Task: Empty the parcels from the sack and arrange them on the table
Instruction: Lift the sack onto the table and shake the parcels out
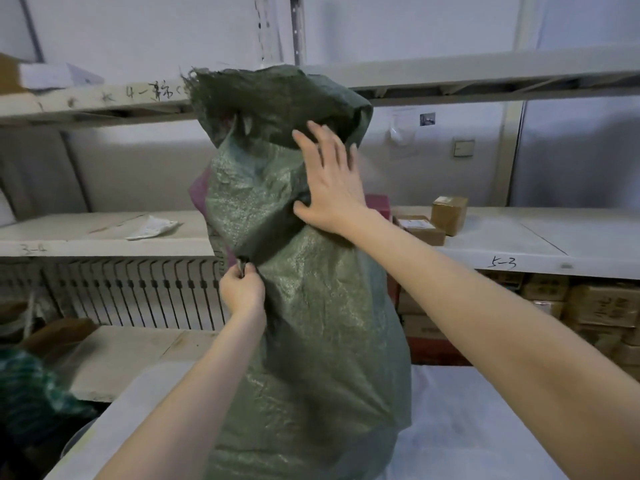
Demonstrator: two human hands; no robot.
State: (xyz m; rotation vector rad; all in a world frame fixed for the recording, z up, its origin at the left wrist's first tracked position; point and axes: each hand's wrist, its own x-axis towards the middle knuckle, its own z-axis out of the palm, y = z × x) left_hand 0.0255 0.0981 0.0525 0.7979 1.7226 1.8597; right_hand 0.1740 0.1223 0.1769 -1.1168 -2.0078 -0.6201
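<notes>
A tall green woven sack (311, 323) stands upright on the white table (485, 427) right in front of me, bulging with contents I cannot see. Its frayed mouth is folded over at the top. My left hand (242, 289) pinches a fold of the sack's fabric on its left side at mid height. My right hand (330, 181) lies flat on the upper right of the sack, fingers spread, just below the folded mouth. A purple edge (199, 192) shows behind the sack's left side. No parcels lie on the table.
White shelving runs behind the table. Two small brown cartons (446, 209) and a red box (379, 202) sit on the right middle shelf, a white mailer (152, 227) on the left one. Stacked cartons (588, 306) fill the lower right. Another green sack (31, 393) lies at lower left.
</notes>
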